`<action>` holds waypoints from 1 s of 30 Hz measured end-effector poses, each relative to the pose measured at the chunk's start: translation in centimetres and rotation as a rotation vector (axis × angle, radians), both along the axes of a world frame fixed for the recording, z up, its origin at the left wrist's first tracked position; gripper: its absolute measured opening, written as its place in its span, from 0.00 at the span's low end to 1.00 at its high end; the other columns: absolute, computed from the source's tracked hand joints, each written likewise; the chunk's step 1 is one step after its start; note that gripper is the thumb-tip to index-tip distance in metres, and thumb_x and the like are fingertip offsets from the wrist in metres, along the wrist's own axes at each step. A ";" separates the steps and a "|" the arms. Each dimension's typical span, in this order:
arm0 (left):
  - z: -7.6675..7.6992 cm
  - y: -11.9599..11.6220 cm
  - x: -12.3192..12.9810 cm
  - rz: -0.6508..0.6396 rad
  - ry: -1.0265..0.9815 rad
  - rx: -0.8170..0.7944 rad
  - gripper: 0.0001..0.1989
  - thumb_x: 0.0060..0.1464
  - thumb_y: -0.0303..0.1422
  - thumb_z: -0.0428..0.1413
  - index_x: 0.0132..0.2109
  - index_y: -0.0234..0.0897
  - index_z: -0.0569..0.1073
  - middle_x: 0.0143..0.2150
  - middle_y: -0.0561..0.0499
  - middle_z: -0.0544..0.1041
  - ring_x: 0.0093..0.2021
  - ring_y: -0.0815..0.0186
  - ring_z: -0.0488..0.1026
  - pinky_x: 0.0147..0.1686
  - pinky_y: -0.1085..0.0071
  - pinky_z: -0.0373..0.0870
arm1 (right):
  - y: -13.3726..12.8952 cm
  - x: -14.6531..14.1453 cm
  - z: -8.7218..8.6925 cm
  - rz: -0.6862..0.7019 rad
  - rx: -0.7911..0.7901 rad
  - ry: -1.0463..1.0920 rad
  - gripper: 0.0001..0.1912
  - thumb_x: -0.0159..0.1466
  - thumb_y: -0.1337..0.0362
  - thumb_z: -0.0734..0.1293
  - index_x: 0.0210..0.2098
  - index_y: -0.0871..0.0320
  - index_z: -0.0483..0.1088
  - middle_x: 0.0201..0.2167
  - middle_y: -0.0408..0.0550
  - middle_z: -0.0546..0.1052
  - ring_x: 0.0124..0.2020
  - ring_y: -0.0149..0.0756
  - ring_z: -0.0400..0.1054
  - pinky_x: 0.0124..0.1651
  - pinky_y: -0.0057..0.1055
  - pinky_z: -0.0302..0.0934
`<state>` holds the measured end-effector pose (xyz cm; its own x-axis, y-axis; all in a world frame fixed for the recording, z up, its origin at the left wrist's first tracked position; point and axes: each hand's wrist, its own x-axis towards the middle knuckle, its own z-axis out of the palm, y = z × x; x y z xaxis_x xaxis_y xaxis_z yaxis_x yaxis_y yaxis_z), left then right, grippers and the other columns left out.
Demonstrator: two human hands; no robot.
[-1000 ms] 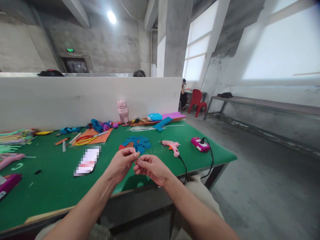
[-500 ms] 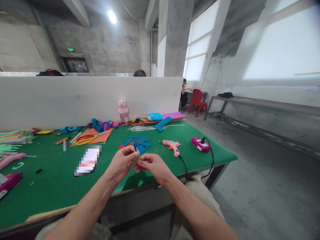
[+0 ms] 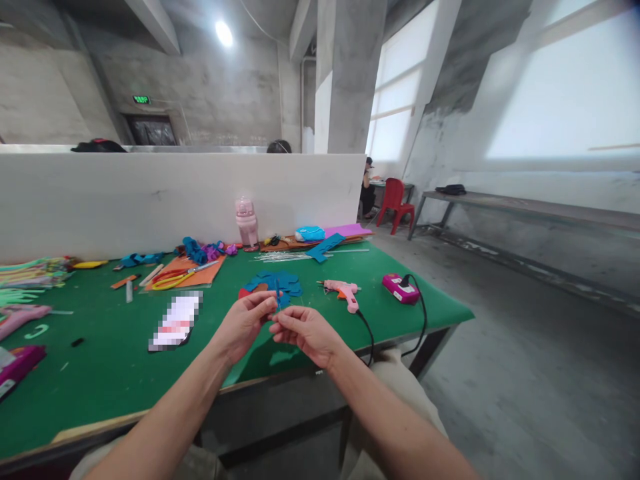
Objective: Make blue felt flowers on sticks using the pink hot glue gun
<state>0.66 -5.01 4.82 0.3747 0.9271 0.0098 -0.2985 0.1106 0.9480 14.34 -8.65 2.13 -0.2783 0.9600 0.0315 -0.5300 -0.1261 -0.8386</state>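
Observation:
Near the table's front edge my left hand (image 3: 246, 323) pinches a small blue piece (image 3: 278, 289) that sticks up from its fingertips. Close beside it, my right hand (image 3: 305, 333) has its thumb and fingers pressed together at the lower end of that piece; what they grip is too small to make out. Behind the hands lies a pile of blue cut pieces (image 3: 287, 283), with a bit of red at its left side. A pink glue gun (image 3: 344, 293) rests to the right of the pile.
A magenta box (image 3: 400, 289) with a black cable sits at the right. Yellow-handled scissors (image 3: 173, 280), orange sheets, a phone-like object (image 3: 176, 321) and pipe cleaners (image 3: 35, 273) lie leftward. A pink bottle (image 3: 247, 223) stands before the white partition (image 3: 190, 193). A person sits far back.
Both hands have come closer together at the fingertips. The blue piece now stands more upright above my left fingers.

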 end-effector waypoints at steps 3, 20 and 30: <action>0.2 -0.2 0.1 -0.021 0.005 0.010 0.08 0.42 0.33 0.60 0.30 0.32 0.75 0.25 0.52 0.71 0.24 0.75 0.66 0.26 0.78 0.63 | 0.0 0.0 -0.2 0.020 -0.007 -0.002 0.14 0.48 0.59 0.71 0.30 0.64 0.71 0.24 0.46 0.76 0.23 0.26 0.69 0.33 0.25 0.63; 0.9 -0.7 0.2 -0.018 0.010 0.033 0.06 0.39 0.30 0.62 0.24 0.32 0.72 0.24 0.54 0.69 0.24 0.75 0.64 0.24 0.79 0.62 | 0.0 -0.1 -0.5 0.094 -0.040 -0.010 0.14 0.49 0.60 0.71 0.29 0.64 0.71 0.24 0.45 0.75 0.23 0.25 0.69 0.33 0.25 0.62; 0.7 -0.6 0.1 -0.012 0.041 0.018 0.07 0.40 0.31 0.61 0.29 0.32 0.74 0.24 0.53 0.70 0.25 0.75 0.65 0.26 0.78 0.63 | 0.3 0.1 -0.7 0.088 -0.045 -0.013 0.15 0.48 0.59 0.71 0.30 0.63 0.71 0.24 0.44 0.75 0.22 0.24 0.68 0.33 0.25 0.62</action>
<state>0.72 -5.58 5.49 0.3866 0.9222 0.0112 -0.2581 0.0966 0.9613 14.48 -8.31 1.38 -0.3614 0.9323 -0.0148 -0.5047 -0.2089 -0.8377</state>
